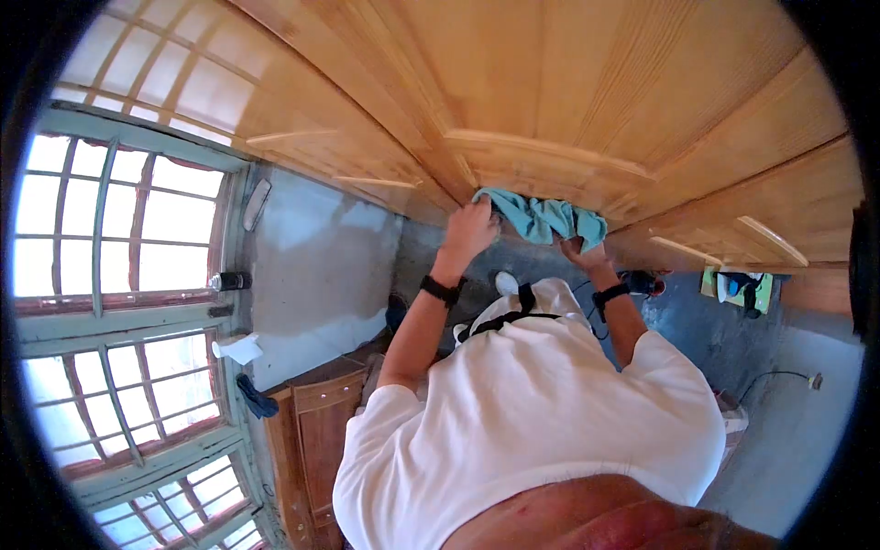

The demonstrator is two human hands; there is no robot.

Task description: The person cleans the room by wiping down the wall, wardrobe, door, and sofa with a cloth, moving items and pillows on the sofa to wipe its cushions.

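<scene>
A teal cloth (541,217) is stretched between my two hands, bunched and creased, against the lower edge of a varnished wooden panel door (559,82). My left hand (471,229) is closed on the cloth's left end, close to a seam in the wood. At the other end my right hand (585,257) grips the cloth from below; the cloth covers part of its fingers. Both wrists wear black bands.
Paned windows (119,220) line the left wall, with a dark can (229,281) and a dark blue cloth (255,397) on the sill. A wooden cabinet (325,412) stands below them. Near the right, a power tool (642,282) and a green box (738,289) sit low down.
</scene>
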